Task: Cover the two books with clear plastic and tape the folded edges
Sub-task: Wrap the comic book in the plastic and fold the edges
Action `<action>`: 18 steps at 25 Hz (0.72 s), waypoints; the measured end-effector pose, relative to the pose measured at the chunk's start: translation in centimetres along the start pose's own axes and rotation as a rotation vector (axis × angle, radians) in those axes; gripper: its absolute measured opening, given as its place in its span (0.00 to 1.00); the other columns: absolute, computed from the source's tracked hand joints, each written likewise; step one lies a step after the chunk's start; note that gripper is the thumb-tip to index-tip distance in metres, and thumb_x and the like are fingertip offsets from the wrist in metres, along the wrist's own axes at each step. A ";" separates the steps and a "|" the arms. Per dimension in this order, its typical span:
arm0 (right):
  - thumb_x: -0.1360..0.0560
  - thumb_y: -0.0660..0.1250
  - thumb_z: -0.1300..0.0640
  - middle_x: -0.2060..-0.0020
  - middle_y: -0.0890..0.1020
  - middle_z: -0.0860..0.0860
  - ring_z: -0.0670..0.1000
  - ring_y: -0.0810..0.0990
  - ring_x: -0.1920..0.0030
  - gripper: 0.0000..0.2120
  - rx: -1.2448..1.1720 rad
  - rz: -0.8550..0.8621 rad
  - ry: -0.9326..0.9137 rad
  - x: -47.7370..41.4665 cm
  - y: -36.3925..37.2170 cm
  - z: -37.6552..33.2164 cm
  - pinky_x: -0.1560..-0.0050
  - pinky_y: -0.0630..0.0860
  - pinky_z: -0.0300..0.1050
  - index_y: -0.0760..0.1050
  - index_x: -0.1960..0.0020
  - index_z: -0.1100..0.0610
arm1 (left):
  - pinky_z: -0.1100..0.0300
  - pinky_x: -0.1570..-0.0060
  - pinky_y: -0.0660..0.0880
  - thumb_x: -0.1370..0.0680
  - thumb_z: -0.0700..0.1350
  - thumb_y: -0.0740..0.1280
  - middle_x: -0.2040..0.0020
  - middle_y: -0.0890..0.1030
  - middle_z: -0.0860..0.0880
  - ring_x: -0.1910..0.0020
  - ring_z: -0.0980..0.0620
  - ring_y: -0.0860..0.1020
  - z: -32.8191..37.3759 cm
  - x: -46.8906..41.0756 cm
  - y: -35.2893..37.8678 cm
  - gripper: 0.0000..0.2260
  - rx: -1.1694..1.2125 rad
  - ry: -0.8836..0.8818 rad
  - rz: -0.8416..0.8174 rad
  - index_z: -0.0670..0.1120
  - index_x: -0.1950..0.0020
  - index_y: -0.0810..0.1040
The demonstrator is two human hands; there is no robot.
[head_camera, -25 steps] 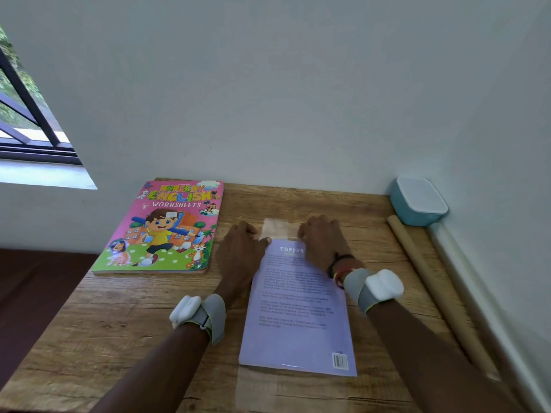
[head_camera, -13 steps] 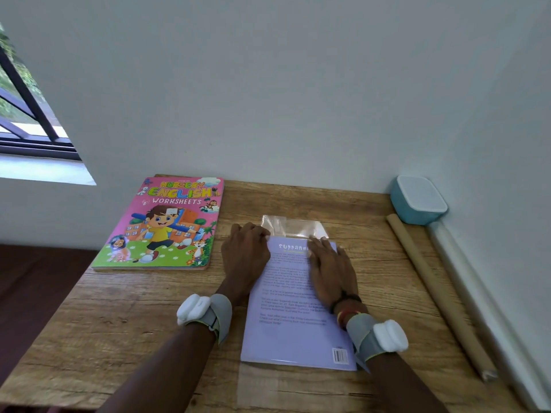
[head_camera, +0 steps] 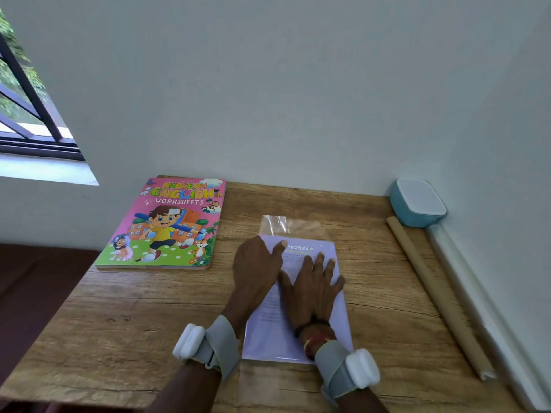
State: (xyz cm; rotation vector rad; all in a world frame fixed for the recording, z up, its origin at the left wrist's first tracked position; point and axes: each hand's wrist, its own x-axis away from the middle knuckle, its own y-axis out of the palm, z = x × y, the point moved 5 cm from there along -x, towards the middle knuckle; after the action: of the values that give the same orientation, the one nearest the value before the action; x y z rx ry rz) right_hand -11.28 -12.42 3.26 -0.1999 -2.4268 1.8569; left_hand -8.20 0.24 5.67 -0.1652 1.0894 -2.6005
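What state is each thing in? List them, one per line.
Purple book: flat on table, shut, both hands on it.
Plastic: under book, far flap unfolded.
Pink book: shut, uncovered.
Box: lidded.
Roll: rolled up.
Left hand: flat.
Right hand: flat, spread.

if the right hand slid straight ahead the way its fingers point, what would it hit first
The right hand lies flat on the purple book, fingers pointing toward the wall. Sliding on, it would probably cross the book's far edge and meet the clear plastic sticking out beyond it, then bare table.
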 end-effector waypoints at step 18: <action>0.34 0.57 0.25 0.23 0.57 0.46 0.50 0.48 0.22 0.43 -0.111 -0.244 -0.633 1.2 -1.5 0.6 0.24 0.43 0.61 0.61 0.25 0.45 | 0.52 0.31 0.60 0.21 0.57 0.65 0.28 0.70 0.43 0.30 0.42 0.66 -1.2 -2.2 1.2 0.29 -0.018 0.218 -0.008 0.40 0.27 0.68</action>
State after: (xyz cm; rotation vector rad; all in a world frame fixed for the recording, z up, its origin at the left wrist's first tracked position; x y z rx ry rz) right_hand -12.62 -13.24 4.53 0.7571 -2.7591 1.8758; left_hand -6.09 1.00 4.01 0.1134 1.1852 -2.6648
